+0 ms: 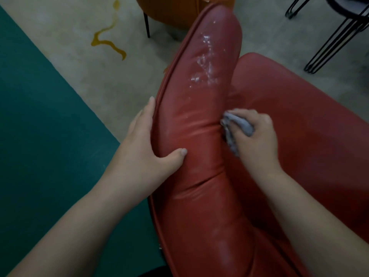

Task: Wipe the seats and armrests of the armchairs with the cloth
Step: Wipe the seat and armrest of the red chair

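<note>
Our left hand (147, 144) clasps the red armrest (201, 120), fingers straight; our right hand (253, 134) grips the bunched cloth (239, 124) against it.

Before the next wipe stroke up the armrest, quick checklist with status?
1. Cloth gripped by right hand: ok.
2. Cloth touching the armrest inner side: ok.
3. Left hand bracing the armrest's outer edge, thumb on top: ok.
4. Path ahead free of objects: ok.
5. White residue further up removed: not ok.
6. Seat wiped: cannot tell.
</note>
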The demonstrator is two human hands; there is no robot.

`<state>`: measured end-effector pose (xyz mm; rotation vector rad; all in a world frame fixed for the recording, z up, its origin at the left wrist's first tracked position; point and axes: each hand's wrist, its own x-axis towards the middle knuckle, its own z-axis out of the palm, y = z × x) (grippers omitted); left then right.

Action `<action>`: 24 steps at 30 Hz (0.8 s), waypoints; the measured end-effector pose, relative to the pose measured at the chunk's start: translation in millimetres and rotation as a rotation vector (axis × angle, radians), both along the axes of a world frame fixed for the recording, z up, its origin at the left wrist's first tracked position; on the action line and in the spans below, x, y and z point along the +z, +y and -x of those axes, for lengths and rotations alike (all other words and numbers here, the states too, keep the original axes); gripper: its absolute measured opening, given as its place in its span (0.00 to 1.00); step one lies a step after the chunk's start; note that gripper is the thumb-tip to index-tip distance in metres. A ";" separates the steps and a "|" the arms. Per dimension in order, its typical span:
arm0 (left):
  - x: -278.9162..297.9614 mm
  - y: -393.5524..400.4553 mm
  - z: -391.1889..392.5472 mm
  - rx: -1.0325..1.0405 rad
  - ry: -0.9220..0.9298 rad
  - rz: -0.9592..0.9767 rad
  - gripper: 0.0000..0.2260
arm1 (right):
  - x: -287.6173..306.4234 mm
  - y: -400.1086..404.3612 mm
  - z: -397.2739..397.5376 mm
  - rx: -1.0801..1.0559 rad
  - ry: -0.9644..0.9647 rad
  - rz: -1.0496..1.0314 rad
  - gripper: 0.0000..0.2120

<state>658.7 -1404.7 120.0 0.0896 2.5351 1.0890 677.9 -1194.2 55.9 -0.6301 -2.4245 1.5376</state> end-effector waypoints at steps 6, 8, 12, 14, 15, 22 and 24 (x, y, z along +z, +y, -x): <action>-3.8 6.2 25.6 -0.038 0.004 -0.047 0.44 | 40.4 -41.8 37.3 0.148 0.312 0.005 0.16; -2.1 6.4 38.7 -0.037 -0.024 -0.113 0.41 | 40.3 -52.0 45.3 0.342 0.337 -0.099 0.18; 6.3 1.8 64.0 -0.115 -0.152 -0.171 0.44 | 25.7 -25.8 31.7 0.188 0.139 -0.079 0.17; 8.3 2.0 76.5 -0.183 -0.167 -0.151 0.45 | 30.6 -24.3 39.2 0.029 0.122 -0.012 0.16; 8.5 3.5 83.8 -0.215 -0.165 -0.144 0.45 | 35.6 -27.5 51.2 -0.050 0.164 0.003 0.15; 0.8 15.2 137.5 -0.416 -0.120 -0.178 0.43 | 38.2 -49.6 98.3 0.057 0.183 -0.149 0.17; -2.1 15.0 151.1 -0.460 -0.164 -0.174 0.49 | 30.6 -39.4 85.7 -0.056 0.097 -0.101 0.18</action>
